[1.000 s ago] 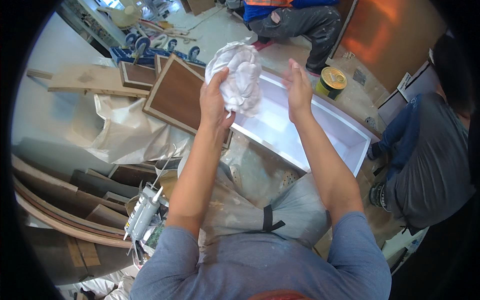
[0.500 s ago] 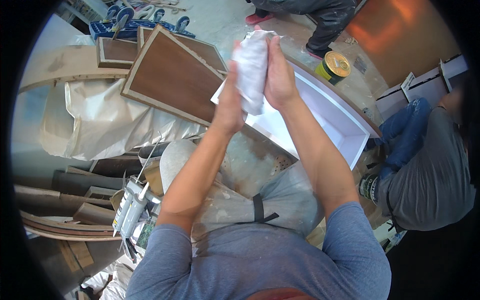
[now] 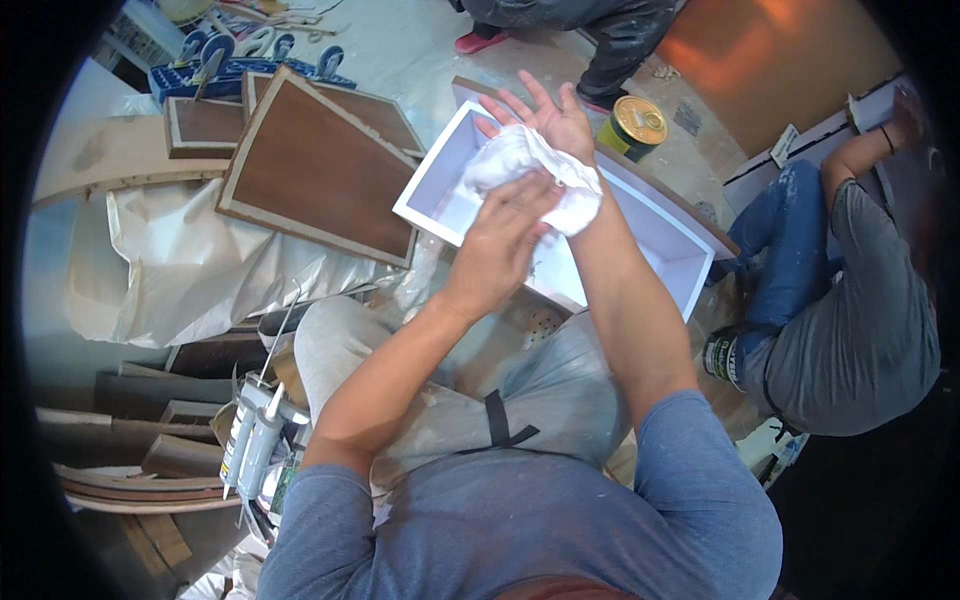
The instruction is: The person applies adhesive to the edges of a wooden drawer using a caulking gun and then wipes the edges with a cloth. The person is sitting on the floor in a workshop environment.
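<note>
A crumpled white cloth [image 3: 572, 195] lies across the heel and wrist of my right hand [image 3: 560, 122]. That hand is turned palm up with its fingers spread, holding nothing in them. From the left, my left hand [image 3: 497, 245] presses the cloth onto it with bent fingers, partly covering the cloth. Both hands are above a long white open box [image 3: 690, 262] with a light inside face. Part of the box is hidden behind my hands and right forearm.
Brown panels with pale edges [image 3: 310, 170] lean at the left, beside a plastic-wrapped piece [image 3: 200, 250]. Caulking guns [image 3: 255, 435] stand by my left leg. A yellow-lidded can [image 3: 637, 122] is beyond the box. A person in grey [image 3: 850, 310] is at right; another's legs [image 3: 600, 40] are at the far side.
My hands have parted from around the bundled cloth. The right hand has opened palm up, and the left has moved the cloth down toward its wrist. The view has shifted slightly.
</note>
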`<state>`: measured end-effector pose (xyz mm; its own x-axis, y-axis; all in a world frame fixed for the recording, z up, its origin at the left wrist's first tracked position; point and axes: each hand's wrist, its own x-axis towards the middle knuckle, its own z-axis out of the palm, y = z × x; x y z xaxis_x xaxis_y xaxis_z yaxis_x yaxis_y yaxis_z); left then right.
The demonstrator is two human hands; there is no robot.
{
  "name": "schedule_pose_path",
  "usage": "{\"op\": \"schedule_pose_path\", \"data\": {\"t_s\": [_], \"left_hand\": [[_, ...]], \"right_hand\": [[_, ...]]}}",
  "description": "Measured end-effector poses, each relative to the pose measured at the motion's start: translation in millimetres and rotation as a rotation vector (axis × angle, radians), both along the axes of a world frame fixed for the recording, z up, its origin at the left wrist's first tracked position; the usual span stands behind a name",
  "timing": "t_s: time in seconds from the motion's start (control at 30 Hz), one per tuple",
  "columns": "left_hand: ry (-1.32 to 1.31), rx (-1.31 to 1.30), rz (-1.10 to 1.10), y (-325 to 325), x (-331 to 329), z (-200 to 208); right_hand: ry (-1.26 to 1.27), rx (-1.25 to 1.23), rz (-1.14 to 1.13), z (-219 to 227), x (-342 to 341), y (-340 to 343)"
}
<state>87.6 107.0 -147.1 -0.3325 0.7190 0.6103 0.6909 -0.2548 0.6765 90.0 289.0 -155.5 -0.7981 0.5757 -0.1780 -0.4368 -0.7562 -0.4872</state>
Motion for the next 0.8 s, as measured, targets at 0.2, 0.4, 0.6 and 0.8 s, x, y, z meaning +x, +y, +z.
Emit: {"op": "schedule_pose_path", "data": {"t_s": [0.2,0.4,0.6,0.8], "left_hand": [[-0.939,0.088,0.022,-2,-31,34],[-0.451,0.019,0.091,12,4,27],[-0.962,0.099,-0.288,1,-13,20],[-1.215,-0.028,-0.227,-19,-35,26]], "right_hand": [[0.145,0.476,-0.132,10,7,-23],[-0.080,0.347,-0.090,16,5,-60],[-0.145,0.668,0.097,20,23,-47],[-0.195,1.311,-0.064,0,24,-33]]}}
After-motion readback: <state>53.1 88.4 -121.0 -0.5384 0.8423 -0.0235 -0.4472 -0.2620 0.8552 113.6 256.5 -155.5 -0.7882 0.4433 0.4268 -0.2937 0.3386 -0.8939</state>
